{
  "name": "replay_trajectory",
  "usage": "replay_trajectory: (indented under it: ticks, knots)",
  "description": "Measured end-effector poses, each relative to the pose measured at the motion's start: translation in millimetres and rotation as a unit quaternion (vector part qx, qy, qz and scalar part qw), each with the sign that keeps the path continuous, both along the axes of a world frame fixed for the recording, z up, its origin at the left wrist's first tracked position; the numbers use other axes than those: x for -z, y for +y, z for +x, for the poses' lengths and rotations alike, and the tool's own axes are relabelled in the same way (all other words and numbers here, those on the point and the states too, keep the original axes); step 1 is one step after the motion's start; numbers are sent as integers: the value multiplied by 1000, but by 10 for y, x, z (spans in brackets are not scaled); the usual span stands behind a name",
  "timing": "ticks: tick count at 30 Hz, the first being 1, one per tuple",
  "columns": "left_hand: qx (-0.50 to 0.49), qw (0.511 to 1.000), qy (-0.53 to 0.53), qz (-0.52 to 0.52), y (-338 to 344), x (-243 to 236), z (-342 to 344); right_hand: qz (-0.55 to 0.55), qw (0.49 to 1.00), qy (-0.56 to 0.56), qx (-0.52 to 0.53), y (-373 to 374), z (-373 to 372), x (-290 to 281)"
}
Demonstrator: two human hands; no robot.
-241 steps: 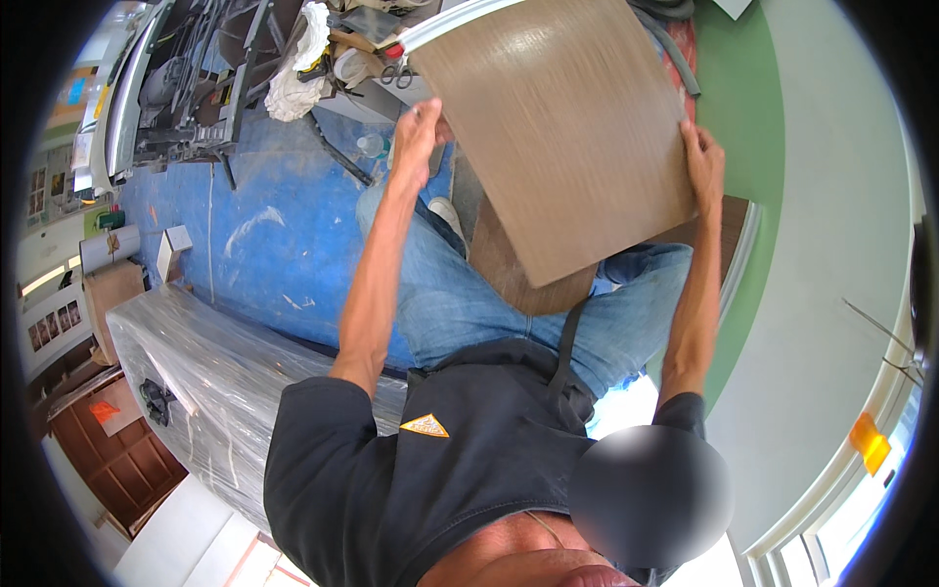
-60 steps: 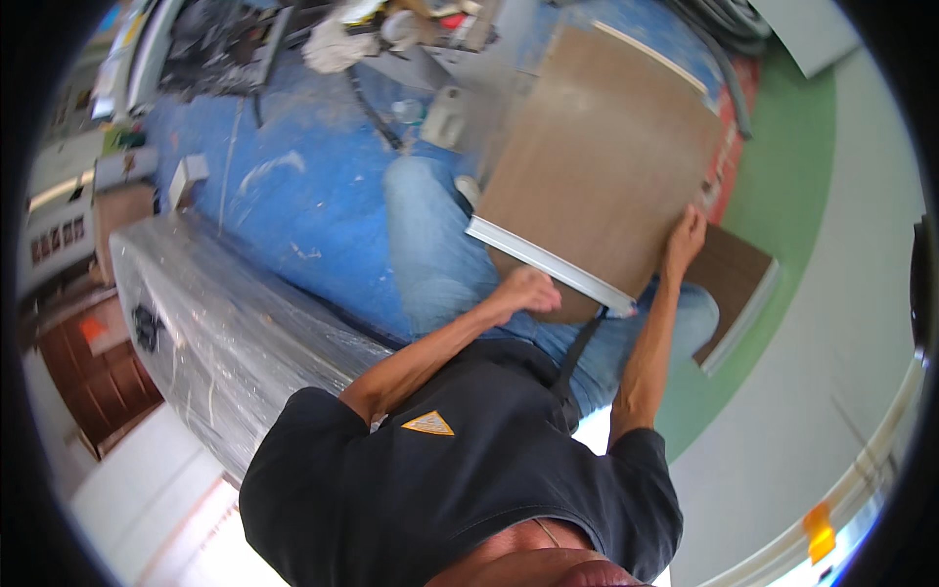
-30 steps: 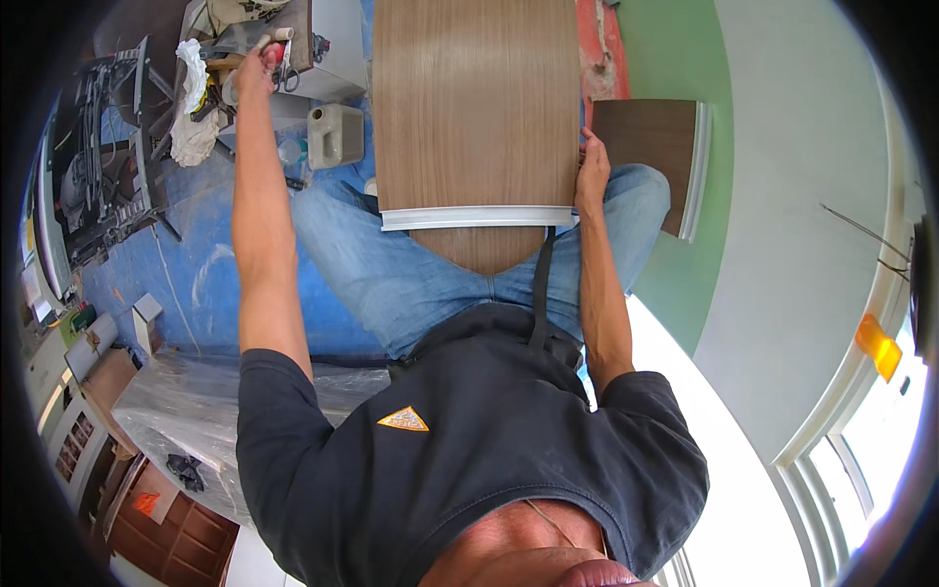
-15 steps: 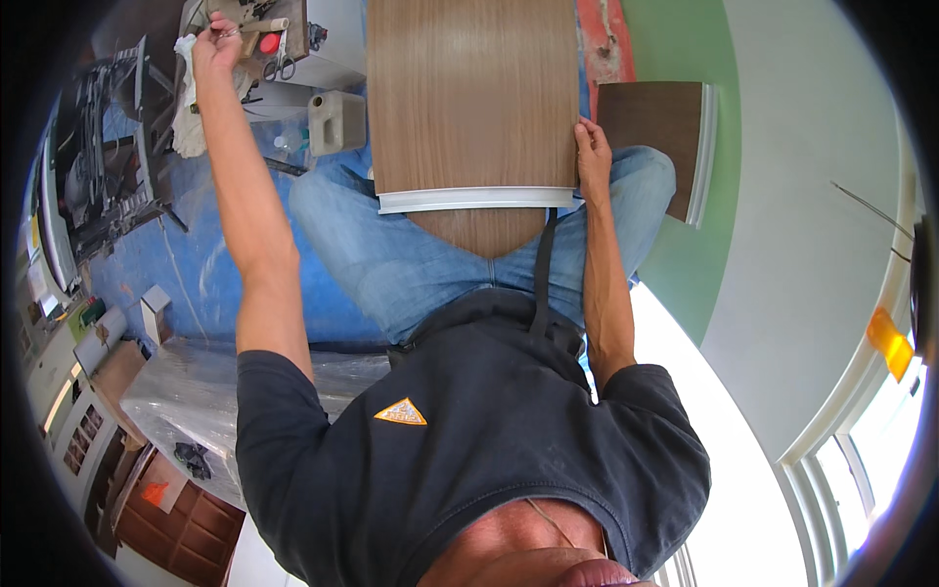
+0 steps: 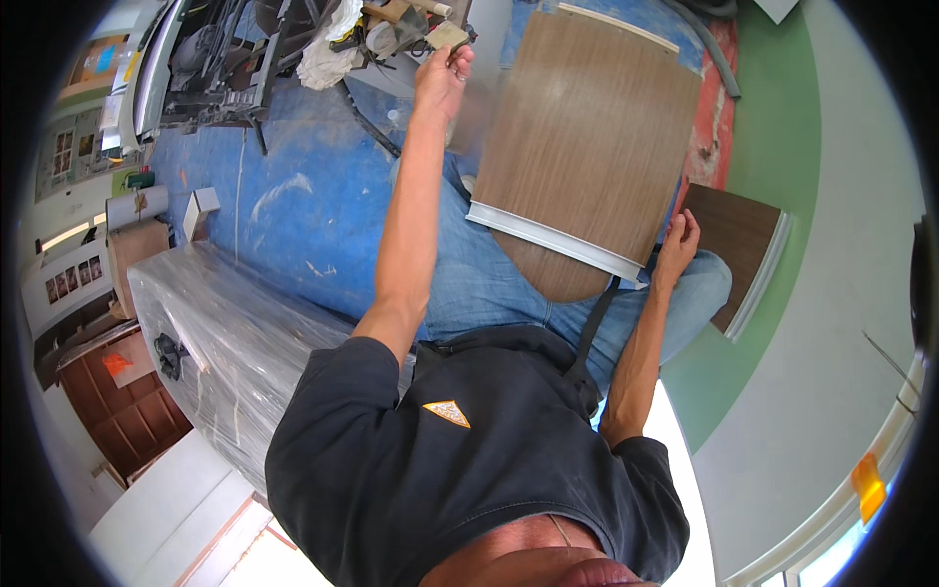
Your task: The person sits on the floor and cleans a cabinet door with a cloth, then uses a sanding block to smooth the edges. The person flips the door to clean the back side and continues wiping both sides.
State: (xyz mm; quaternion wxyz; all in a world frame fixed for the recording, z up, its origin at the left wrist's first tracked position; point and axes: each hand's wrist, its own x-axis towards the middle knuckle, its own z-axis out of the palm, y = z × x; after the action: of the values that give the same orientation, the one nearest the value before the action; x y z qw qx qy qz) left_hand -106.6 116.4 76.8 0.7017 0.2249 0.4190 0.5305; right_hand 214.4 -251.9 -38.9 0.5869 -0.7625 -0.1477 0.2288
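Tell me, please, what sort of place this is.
Probably a room under renovation, or perhaps a workshop: a wood-grain panel is being handled, a large piece wrapped in clear plastic stands nearby, and the blue floor is scuffed.

The large board (image 5: 592, 137) is showing a smooth, satin wood grain, while the white strip (image 5: 553, 241) along its near edge is looking slick. Left of the board, wrinkled plastic wrap (image 5: 254, 342) is gleaming; right of the board, a grey wall (image 5: 851, 205) is looking matt.
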Motion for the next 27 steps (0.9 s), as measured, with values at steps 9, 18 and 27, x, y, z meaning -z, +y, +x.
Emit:
replay_trajectory:
  ticks: [9,18,27]
  knots:
    - [88,993,70,29,89,-60,-63,-40,992,-117,11,103,-123,-366]
    - [295,942,145,68,-1950,-33,929,108,987,4,-122,575,-357,-955]
    - [530,786,202,246,-3130,189,1512,71,955,280,-73,-142,312,-1081]
